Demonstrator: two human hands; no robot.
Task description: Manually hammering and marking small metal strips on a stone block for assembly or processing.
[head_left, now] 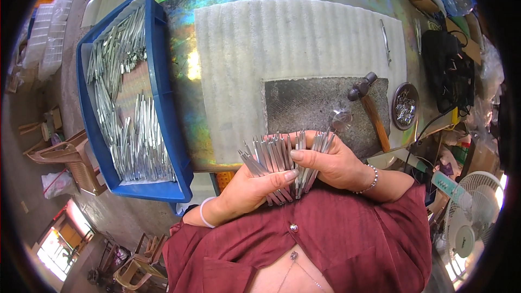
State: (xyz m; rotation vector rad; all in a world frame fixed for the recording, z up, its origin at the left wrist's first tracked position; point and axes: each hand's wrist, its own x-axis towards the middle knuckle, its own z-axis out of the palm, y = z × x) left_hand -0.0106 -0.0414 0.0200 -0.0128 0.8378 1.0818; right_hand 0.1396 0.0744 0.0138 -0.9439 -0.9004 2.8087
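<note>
Close to my body, at the table's front edge, both hands grip fanned bundles of slim silver metal pieces with narrow tips (274,154). My left hand (244,190) is closed round the left part of the fan, its thumb lying across the pieces. Round the right part wraps my right hand (344,163), thumb pressed on top. The two bundles meet in the middle, with tips pointing up and away from me. Their exact kind cannot be made out. Just beyond the hands lies a dark, rough pad (301,103), on which a wooden-handled hammer (374,119) rests.
A blue bin (163,76) at the left holds many similar metal pieces. White foam sheeting (293,38) covers part of the table, with a single slim metal piece (386,40) on it. Right of the pad stands a round dish (397,123) of small shiny parts. A fan (469,217) is far right.
</note>
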